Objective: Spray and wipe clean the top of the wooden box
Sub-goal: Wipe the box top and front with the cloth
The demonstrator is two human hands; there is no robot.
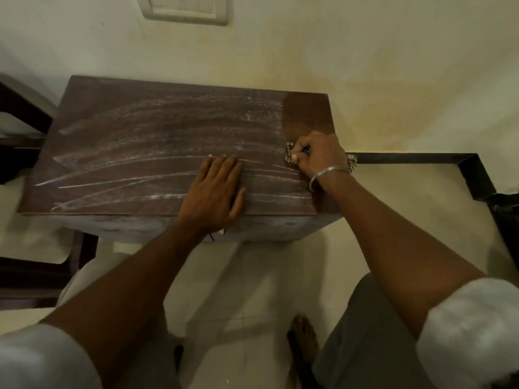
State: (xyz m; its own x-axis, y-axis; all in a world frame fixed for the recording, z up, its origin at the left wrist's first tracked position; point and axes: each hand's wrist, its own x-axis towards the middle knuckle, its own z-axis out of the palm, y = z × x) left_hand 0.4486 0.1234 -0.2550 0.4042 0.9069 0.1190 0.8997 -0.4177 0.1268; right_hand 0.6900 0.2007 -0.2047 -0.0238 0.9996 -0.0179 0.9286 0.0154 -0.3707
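Note:
The wooden box stands against the wall, its dark brown top covered in whitish streaks. A strip at its far right end looks darker and streak-free. My left hand lies flat on the top near the front edge, fingers straight. My right hand grips a patterned cloth and presses it on the top near the right edge. Most of the cloth is hidden under the hand; a bit shows past the wrist. No spray bottle is in view.
Dark wooden furniture stands to the left of the box. A dark skirting strip runs along the wall base at right. A switch plate is on the wall above. My bare foot is on the tiled floor below.

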